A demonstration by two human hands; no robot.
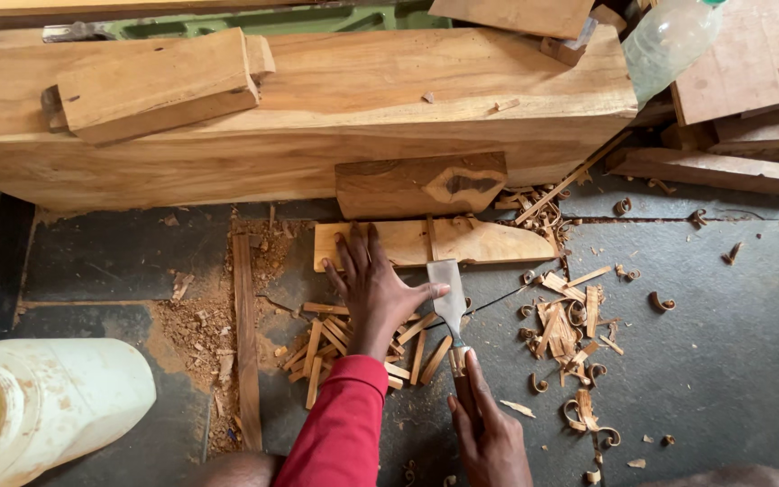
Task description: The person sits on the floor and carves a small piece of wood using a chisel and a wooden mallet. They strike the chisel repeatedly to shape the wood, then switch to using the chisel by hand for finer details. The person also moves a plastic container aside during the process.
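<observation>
A flat pale wooden piece (pixel 489 243) lies on the dark bench, butted against a darker wood block (pixel 416 185). My left hand (pixel 373 290), in a red sleeve, presses flat on the left part of the pale piece, thumb out toward the blade. My right hand (pixel 489 437) grips the handle of a chisel (pixel 451 307). The chisel's wide steel blade points away from me, and its edge rests on the near edge of the pale piece. Short cut wood strips (pixel 326 347) lie under and around my left wrist.
A big light timber beam (pixel 317 117) runs across the back with a smaller block (pixel 160 86) on top. Curled shavings (pixel 570 329) litter the right. A white plastic jug (pixel 42 406) stands at lower left, a clear bottle (pixel 669 41) upper right, and boards (pixel 750 81) are stacked at right.
</observation>
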